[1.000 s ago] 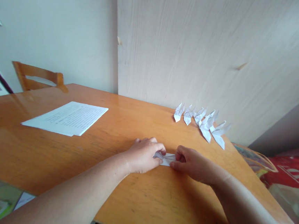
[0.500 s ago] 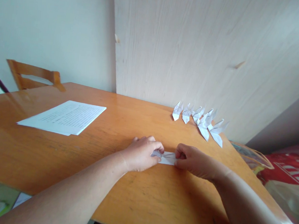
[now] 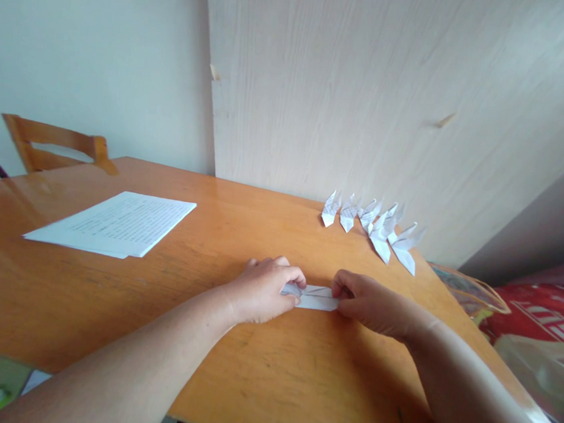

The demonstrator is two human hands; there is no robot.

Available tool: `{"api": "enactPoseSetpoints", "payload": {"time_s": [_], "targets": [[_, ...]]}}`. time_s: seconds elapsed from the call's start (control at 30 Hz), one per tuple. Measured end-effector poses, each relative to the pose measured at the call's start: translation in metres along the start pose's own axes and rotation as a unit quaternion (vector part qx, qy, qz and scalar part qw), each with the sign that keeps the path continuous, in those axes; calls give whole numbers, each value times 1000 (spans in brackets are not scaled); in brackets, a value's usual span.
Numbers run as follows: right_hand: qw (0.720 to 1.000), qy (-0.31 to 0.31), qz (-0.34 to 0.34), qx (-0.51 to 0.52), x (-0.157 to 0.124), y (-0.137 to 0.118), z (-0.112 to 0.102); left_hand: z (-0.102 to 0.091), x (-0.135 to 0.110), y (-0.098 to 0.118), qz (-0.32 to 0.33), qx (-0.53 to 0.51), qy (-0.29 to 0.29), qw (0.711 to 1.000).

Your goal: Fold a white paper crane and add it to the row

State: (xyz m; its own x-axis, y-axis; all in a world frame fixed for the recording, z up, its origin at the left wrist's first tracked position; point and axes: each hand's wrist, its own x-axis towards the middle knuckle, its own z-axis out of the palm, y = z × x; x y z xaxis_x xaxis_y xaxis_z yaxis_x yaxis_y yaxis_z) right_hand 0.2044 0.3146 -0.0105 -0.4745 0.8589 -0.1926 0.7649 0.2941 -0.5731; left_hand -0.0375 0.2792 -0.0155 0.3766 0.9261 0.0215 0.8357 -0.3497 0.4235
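Note:
A small folded strip of white paper (image 3: 317, 297) lies flat on the orange wooden table (image 3: 107, 288), near its middle. My left hand (image 3: 262, 291) is closed over the strip's left end, fingers curled and pinching it. My right hand (image 3: 370, 303) presses and pinches the strip's right end with bent fingers. Both forearms reach in from the bottom of the view. Only the middle of the strip shows between the two hands.
Several finished folded paper pieces (image 3: 374, 227) stand in a row at the table's far edge, against a pale wood panel (image 3: 372, 88). A stack of printed sheets (image 3: 113, 223) lies at the left. A wooden chair (image 3: 54, 142) stands behind the table. Red-patterned fabric (image 3: 540, 313) lies at the right.
My hands have drawn slightly apart along the strip, so more of the paper shows between them. The view has shifted a little to the right.

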Motion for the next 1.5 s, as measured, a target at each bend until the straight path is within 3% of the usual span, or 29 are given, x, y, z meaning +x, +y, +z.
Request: {"api": "enactPoseSetpoints", "payload": {"time_s": [0.07,0.2,0.27,0.37,0.5,0.7,0.97,1.5], "targets": [[1000,24,-13,4,-1,-1,1,0,0,1,-1,-1,-1,1000],[986,142,-51,65,-3,-17,9,2,2,1,5,-3,7,1000],[977,159,-79,120,-3,-27,16,2,2,0,8,-6,11,1000],[976,116,-99,156,0,-37,31,1,2,1,13,-5,12,1000],[989,100,-73,77,8,-38,42,-2,1,3,16,12,3,1000],[995,77,-57,21,10,-39,37,-6,2,-7,34,-20,-39,998],[999,17,-11,32,14,-40,33,-12,2,-22,51,-80,-81,992],[999,8,45,-24,22,-52,33,-16,6,-26,84,-110,-106,985]]}}
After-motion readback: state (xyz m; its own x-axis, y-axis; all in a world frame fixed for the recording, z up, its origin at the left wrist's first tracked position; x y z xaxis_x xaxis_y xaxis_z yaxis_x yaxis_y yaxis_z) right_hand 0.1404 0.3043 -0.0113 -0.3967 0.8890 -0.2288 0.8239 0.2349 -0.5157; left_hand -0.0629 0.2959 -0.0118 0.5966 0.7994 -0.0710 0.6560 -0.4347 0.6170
